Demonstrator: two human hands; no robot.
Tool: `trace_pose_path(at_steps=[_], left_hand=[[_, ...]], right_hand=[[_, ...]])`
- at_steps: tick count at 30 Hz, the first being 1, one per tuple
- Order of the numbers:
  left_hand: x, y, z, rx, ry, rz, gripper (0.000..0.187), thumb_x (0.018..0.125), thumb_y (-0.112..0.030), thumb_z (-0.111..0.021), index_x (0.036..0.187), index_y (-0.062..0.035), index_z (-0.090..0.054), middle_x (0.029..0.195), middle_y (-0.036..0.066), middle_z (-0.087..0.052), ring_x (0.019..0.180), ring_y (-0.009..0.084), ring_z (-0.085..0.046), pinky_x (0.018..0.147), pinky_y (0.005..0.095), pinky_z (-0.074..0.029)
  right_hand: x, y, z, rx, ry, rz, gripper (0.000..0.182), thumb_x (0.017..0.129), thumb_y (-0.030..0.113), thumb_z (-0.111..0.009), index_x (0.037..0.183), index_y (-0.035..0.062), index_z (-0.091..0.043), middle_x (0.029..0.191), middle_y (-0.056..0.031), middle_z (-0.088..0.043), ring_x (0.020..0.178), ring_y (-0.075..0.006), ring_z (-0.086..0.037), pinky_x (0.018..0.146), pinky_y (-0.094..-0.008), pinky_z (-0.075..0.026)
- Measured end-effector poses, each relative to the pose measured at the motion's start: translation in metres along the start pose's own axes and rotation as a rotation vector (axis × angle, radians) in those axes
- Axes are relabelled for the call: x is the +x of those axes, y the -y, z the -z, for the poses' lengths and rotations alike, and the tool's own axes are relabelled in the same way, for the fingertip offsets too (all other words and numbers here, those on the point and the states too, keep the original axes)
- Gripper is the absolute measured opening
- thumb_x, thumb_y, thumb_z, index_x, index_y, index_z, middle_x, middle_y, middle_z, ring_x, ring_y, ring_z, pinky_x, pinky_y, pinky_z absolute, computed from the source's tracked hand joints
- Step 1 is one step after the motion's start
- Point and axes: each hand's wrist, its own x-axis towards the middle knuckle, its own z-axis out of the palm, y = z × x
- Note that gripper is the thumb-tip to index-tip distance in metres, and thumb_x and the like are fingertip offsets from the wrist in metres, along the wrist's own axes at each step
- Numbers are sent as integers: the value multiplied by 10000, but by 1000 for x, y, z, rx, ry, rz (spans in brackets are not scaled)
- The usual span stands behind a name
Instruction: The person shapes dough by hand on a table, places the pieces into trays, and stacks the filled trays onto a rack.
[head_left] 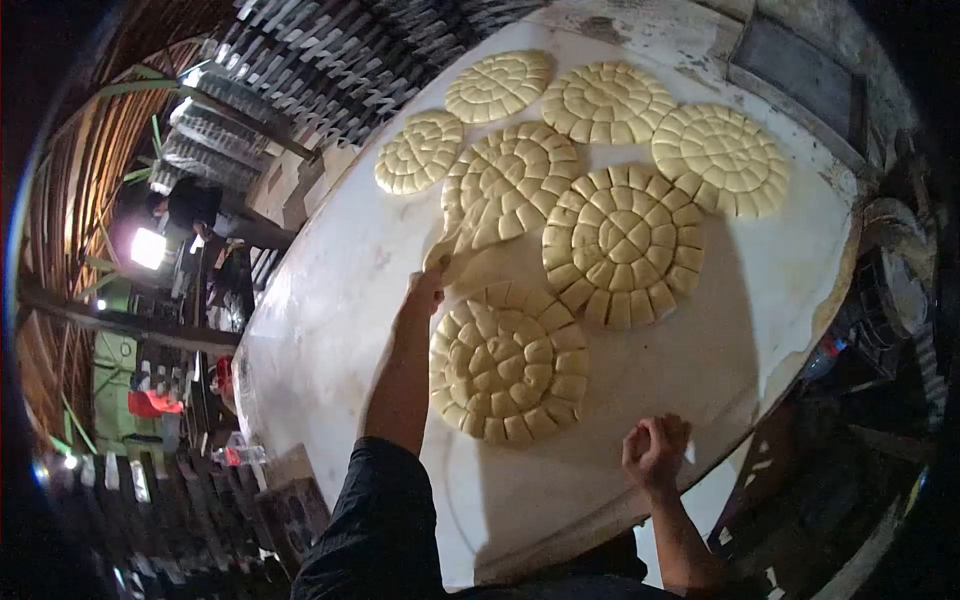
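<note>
Several round, flat slabs of pale dough lie on the table, each cut into blocks in rings. My left hand (430,287) is closed on the drawn-out near edge of one dough slab (512,180), which stretches toward my fingers. Close below that hand lies another dough slab (508,370). To the right, a dough slab with wide gaps between its outer blocks (623,245) sits beside the stretched one. My right hand (656,450) is curled into a fist near the table's front edge, apart from the dough, with nothing visible in it.
The pale table (330,300) has a curved rim. More dough slabs (608,103) lie toward its far side. Dark slatted stacks (330,60) stand beyond it. At left are a person (195,210), a bright light (148,248) and a plastic bottle (240,456).
</note>
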Motion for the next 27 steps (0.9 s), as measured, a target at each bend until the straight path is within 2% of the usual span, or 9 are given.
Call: trace_pose_path(at_steps=[5,9,12,15,17,19,21,24,27], left_hand=[[-91,68,64,186,-188,-117,482,760,-479,-796,860,-19,-693,589,51,-541,450,168,-486,414,353,-397],[-195,91,106,239,-475,-409,465,888,-466,-637,969,-9,-599,921,226,-683,876,408,-659,770,474,-500],[-271,119,150,133,-499,-626,468,910,-464,-600,1021,-11,-559,882,249,-670,838,437,-648,758,503,-495],[-338,187,181,-500,-112,-949,383,905,-181,-665,1175,-13,-452,961,124,-644,865,216,-641,763,345,-513],[-415,220,203,-658,61,-881,412,895,-63,-652,1209,-24,-389,1011,77,-599,945,129,-584,803,271,-488],[-440,276,229,-586,110,-1095,409,908,-122,-649,1186,-18,-368,1010,108,-596,862,150,-609,736,256,-500],[-457,313,256,-501,14,-1170,405,899,-106,-674,1129,-46,-346,994,107,-576,815,144,-621,618,245,-529],[-487,342,303,-433,-184,-726,413,872,-88,-707,1033,-55,-327,888,136,-600,535,126,-587,425,283,-507],[-490,367,335,-571,-242,-765,371,920,-83,-655,1110,-60,-337,828,95,-570,625,124,-588,507,262,-509]], right_hand=[[-3,1,1,-9,-7,50,106,771,162,-621,785,87,-547,762,-86,-535,787,-296,-524,768,-446,-361],[-14,0,-12,14,-102,54,134,797,193,-629,792,70,-575,745,-71,-551,734,-243,-543,741,-402,-408],[-27,52,-14,605,59,-204,229,862,281,-624,858,53,-648,776,-60,-617,686,-160,-568,669,-316,-463],[-83,154,-31,1123,593,-359,367,943,388,-568,970,46,-699,832,-71,-657,739,-165,-591,699,-308,-494],[-140,235,-51,1463,913,-550,499,967,490,-522,1172,52,-642,939,-84,-654,786,-163,-603,731,-331,-517],[-188,333,-32,1922,884,-748,506,961,455,-573,1266,56,-514,1054,-125,-625,878,-164,-625,733,-347,-540],[-220,373,-48,1784,699,-623,475,944,383,-622,1260,62,-472,1071,-130,-610,892,-168,-629,722,-343,-549],[-212,400,-38,1379,548,-274,444,903,245,-699,1206,65,-428,1046,-126,-593,894,-170,-628,700,-325,-559],[-202,389,-22,1048,604,-52,413,874,169,-725,1150,59,-438,985,-104,-585,859,-158,-619,693,-308,-559]])
